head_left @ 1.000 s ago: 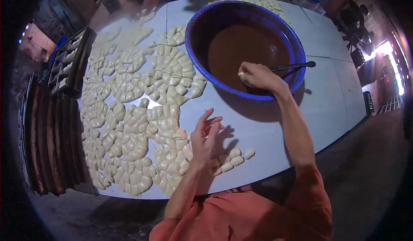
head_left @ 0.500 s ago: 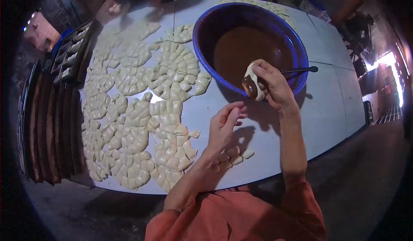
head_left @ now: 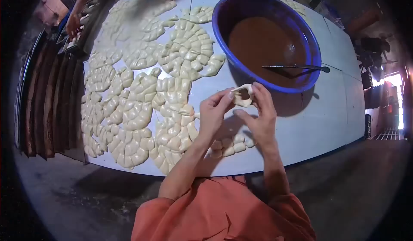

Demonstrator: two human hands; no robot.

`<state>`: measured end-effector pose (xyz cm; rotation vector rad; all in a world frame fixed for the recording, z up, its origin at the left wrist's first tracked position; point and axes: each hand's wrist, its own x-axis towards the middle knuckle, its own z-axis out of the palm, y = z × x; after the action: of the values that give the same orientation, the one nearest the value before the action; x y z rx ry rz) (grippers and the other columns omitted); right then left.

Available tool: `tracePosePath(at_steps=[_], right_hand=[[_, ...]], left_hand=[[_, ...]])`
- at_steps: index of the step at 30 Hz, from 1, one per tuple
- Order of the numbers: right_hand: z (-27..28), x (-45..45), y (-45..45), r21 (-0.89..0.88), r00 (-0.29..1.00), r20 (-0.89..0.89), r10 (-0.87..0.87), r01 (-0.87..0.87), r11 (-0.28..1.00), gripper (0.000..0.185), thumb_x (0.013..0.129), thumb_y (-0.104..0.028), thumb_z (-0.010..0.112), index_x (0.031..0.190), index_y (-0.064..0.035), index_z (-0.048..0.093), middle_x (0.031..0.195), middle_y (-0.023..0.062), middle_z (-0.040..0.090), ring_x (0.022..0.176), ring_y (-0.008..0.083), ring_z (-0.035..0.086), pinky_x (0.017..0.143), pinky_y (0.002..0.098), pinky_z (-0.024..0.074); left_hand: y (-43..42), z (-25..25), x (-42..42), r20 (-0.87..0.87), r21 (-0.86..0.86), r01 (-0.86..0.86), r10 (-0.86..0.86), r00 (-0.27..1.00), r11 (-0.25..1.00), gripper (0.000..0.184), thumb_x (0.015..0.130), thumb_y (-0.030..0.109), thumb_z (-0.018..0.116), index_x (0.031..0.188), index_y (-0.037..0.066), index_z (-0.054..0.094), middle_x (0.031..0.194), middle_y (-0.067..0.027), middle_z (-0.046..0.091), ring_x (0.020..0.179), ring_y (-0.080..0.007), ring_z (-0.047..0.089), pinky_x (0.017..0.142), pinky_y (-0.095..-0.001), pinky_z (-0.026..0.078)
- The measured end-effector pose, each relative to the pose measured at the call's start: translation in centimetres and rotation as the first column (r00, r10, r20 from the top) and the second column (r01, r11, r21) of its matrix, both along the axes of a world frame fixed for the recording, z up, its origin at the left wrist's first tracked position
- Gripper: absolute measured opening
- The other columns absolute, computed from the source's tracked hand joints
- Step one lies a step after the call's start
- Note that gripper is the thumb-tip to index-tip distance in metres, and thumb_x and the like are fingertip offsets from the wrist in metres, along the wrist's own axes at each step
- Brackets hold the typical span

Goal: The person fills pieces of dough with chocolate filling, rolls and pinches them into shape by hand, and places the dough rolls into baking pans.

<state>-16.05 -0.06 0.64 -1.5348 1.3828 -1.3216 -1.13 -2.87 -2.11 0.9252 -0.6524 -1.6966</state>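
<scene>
In front of the tub, both my hands pinch a small piece of pale dough (head_left: pixel 238 99) by its edges, which are drawn up into a cup with a dark opening. My left hand (head_left: pixel 214 114) grips its left side and my right hand (head_left: pixel 261 118) its right side. Just beyond them stands a blue tub (head_left: pixel 218 34) of smooth brown filling (head_left: pixel 260 43). A thin dark utensil (head_left: pixel 297 67) lies across the tub, its handle over the right rim. Below my hands, several small dough pieces (head_left: pixel 234 147) lie on the table.
Many flattened dough pieces (head_left: pixel 137 90) cover the left of the white table (head_left: pixel 327 125). Dark trays (head_left: pixel 47 103) stand on edge at the far left. Behind them, another person's hand (head_left: pixel 73 25) reaches into a crate (head_left: pixel 88 30) of dough pieces.
My left hand has come up to join the right on the dough. Its edges are now gathered around the brown filling that showed before. The other person's hand has moved to the crate.
</scene>
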Motion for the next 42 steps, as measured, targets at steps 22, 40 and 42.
tracePosePath(at_steps=[22, 40, 42], right_hand=[[-3.2, -1.0, -0.6, -0.193, 0.982, 0.065, 0.176, -0.161, 0.968, 0.026, 0.090, -0.005, 0.071, 0.115, -0.0041, 0.068, 0.113, 0.0080, 0.064, 0.088, 0.0156, 0.061, 0.078, 0.0286, 0.0508], [-0.7, -1.9, 2.4, -0.201, 0.965, -0.262, -0.004, -0.051, 0.978, 0.022, 0.087, -0.009, 0.074, 0.107, -0.0029, 0.067, 0.102, 0.0127, 0.066, 0.087, 0.0195, 0.066, 0.072, 0.0300, 0.0540], [-1.2, -3.8, 4.1, -0.083, 0.952, -0.279, 0.127, -0.156, 0.984, 0.025, 0.088, -0.007, 0.072, 0.112, -0.0040, 0.068, 0.107, 0.0136, 0.066, 0.095, 0.0202, 0.067, 0.079, 0.0317, 0.0563]], left_hand=[[-0.9, 2.2, 1.7, 0.274, -0.193, 0.316, -0.258, 0.926, 0.929, 0.028, 0.094, 0.020, 0.070, 0.113, 0.000, 0.071, 0.098, -0.0069, 0.072, 0.085, -0.0121, 0.068, 0.071, -0.0273, 0.057], [2.1, -0.1, -0.1, 0.364, -0.160, 0.335, -0.260, 0.894, 0.929, 0.032, 0.100, 0.026, 0.061, 0.111, -0.003, 0.070, 0.088, -0.0024, 0.069, 0.081, -0.0071, 0.057, 0.071, -0.0233, 0.047], [3.0, -0.1, -0.3, 0.423, -0.102, 0.415, -0.338, 0.841, 0.904, 0.036, 0.102, 0.029, 0.057, 0.111, -0.003, 0.070, 0.089, -0.0061, 0.071, 0.082, -0.0119, 0.061, 0.073, -0.0276, 0.048]])
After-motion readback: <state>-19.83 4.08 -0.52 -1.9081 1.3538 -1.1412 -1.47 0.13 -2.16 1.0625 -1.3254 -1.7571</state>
